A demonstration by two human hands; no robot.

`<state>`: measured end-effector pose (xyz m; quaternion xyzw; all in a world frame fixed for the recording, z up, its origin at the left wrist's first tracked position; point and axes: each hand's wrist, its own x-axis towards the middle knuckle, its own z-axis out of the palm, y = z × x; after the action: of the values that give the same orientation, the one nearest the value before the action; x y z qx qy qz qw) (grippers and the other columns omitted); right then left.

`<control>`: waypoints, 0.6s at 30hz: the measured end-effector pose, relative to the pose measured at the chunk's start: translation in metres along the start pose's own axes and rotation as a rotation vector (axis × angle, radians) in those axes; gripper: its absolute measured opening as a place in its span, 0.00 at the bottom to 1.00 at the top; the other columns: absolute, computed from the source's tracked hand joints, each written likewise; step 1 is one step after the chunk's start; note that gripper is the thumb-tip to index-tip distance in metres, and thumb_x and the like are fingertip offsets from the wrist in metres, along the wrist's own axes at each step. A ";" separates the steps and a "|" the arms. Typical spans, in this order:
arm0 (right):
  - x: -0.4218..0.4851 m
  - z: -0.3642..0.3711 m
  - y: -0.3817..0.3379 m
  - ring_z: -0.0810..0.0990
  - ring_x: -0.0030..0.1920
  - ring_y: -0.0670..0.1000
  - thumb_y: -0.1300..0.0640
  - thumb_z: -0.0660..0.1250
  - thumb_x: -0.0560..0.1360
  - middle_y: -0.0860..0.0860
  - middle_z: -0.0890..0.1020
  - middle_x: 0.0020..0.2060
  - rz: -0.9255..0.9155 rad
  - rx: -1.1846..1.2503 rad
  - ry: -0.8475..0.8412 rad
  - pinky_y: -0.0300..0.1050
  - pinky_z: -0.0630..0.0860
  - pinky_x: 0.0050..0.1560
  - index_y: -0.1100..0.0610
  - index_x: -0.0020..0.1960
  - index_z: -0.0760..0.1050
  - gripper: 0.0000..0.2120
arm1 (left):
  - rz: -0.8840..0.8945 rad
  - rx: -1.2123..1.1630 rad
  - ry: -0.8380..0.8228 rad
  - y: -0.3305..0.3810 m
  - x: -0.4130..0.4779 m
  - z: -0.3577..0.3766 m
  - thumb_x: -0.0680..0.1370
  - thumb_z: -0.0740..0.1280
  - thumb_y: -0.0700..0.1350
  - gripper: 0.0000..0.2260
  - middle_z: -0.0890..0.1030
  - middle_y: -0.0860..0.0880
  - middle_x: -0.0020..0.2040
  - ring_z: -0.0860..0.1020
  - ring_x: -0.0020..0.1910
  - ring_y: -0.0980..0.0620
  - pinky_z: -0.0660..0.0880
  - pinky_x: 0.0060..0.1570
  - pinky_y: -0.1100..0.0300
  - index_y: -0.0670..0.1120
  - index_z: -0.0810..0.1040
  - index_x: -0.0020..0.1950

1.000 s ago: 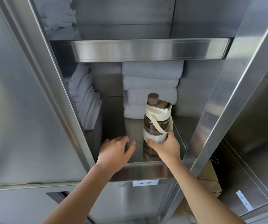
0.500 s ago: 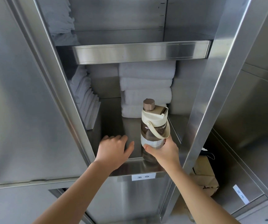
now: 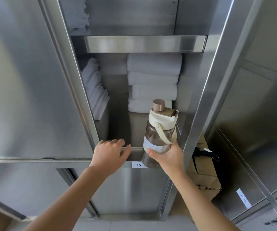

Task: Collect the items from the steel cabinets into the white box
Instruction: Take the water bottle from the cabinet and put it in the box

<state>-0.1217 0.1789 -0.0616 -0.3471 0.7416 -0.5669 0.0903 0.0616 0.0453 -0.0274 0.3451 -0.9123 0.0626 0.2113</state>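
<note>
A brown translucent water bottle (image 3: 159, 134) with a cream lid, cream carry loop and tan cap is upright in front of the steel cabinet's middle shelf (image 3: 117, 130). My right hand (image 3: 167, 155) grips its lower body, holding it just off the shelf's front lip. My left hand (image 3: 109, 154) hovers at the shelf's front edge with relaxed, slightly spread fingers, holding nothing. The white box is out of view.
Folded white towels (image 3: 152, 80) are stacked at the back of the shelf, more lean on its left side (image 3: 95, 90). An open steel door (image 3: 217, 80) stands at the right. Brown cardboard boxes (image 3: 202, 172) sit low behind it. A label (image 3: 138, 164) marks the shelf front.
My right hand has lifted the bottle and drawn it forward, from standing on the shelf to out past its front lip. My left hand has pulled back to the shelf edge.
</note>
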 end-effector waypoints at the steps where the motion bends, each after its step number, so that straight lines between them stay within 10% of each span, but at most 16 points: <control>1: -0.003 -0.007 0.000 0.80 0.56 0.40 0.34 0.79 0.56 0.31 0.82 0.51 -0.010 0.013 -0.016 0.41 0.78 0.57 0.40 0.61 0.74 0.35 | -0.035 -0.011 0.006 0.005 -0.007 -0.005 0.78 0.51 0.61 0.22 0.78 0.54 0.32 0.75 0.30 0.48 0.67 0.35 0.59 0.50 0.78 0.40; 18: -0.051 -0.082 -0.061 0.82 0.50 0.37 0.30 0.78 0.59 0.33 0.84 0.47 -0.157 0.083 -0.185 0.44 0.83 0.48 0.43 0.55 0.79 0.30 | -0.112 0.014 0.074 0.048 -0.080 -0.108 0.79 0.51 0.62 0.18 0.80 0.56 0.35 0.75 0.31 0.49 0.61 0.32 0.61 0.53 0.75 0.41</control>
<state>-0.1020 0.2666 0.0080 -0.4509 0.6766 -0.5679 0.1280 0.1208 0.1578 0.0371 0.3946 -0.8827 0.0699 0.2456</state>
